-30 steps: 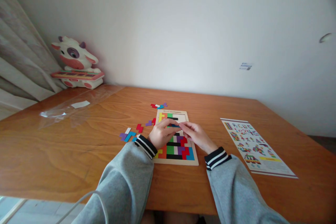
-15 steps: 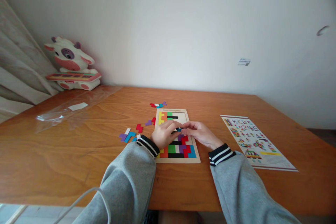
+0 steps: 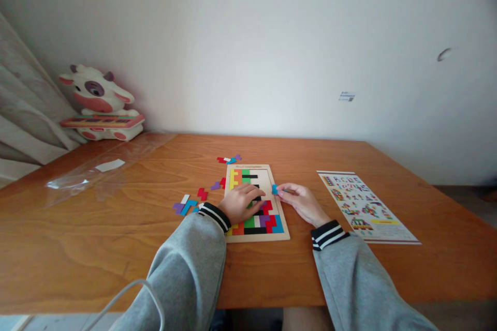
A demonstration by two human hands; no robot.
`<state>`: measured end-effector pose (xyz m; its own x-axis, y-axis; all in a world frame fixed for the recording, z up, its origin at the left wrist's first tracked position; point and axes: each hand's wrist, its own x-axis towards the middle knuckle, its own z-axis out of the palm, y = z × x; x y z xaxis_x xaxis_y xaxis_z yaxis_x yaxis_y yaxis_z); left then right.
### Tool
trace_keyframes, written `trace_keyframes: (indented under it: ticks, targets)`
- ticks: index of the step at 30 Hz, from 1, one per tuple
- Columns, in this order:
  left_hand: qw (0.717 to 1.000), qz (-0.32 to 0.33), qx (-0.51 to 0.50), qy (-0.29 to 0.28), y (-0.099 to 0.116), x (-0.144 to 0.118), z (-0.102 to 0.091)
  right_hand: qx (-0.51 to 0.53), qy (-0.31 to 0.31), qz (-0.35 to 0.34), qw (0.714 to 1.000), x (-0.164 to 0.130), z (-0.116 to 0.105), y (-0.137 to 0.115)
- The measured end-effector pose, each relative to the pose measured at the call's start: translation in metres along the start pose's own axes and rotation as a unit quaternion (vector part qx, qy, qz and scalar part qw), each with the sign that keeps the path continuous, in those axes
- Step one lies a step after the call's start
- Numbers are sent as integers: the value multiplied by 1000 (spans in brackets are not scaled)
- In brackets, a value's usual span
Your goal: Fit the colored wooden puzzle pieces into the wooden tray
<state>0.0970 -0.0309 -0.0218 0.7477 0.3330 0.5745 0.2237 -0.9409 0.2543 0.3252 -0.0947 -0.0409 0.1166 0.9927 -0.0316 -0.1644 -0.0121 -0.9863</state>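
A wooden puzzle board [image 3: 258, 238] lies in front of me, partly filled with coloured block pieces. My left hand [image 3: 240, 202] rests over its left and middle part, fingers apart and holding nothing, hiding some of the pieces. At the board's right edge, my right hand [image 3: 301, 200] pinches a small blue puzzle piece [image 3: 275, 190] between thumb and fingers. Bare board shows in the upper right of the frame. Loose pieces lie left of the board, among them a red piece [image 3: 202, 194], a purple piece [image 3: 216, 185] and a blue piece [image 3: 189, 207].
A printed sheet [image 3: 363, 201] lies to the right. More loose pieces [image 3: 229, 160] lie beyond the board. At the back left are a clear plastic bag [image 3: 77, 181] and a cow-shaped toy keyboard [image 3: 103, 108]. A pale cable [image 3: 134, 284] crosses near my left sleeve.
My hands have parted. The right one has drawn back to the right with the blue piece, while the left has opened and settled over the board. The view has shifted slightly.
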Motion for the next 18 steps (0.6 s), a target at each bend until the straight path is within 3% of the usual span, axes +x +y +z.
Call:
trace_keyframes:
  ticks: [4, 13, 18]
  targets:
    - [999, 21, -10, -36, -2, 1, 1, 0, 1, -22, 1000, -2, 8, 1]
    - [998, 28, -18, -53, -1, 2, 1, 76, 45, -11, 996, 5, 23, 3]
    - [997, -69, -19, 11, -3, 0, 4, 22, 7, -27, 999, 4, 21, 4]
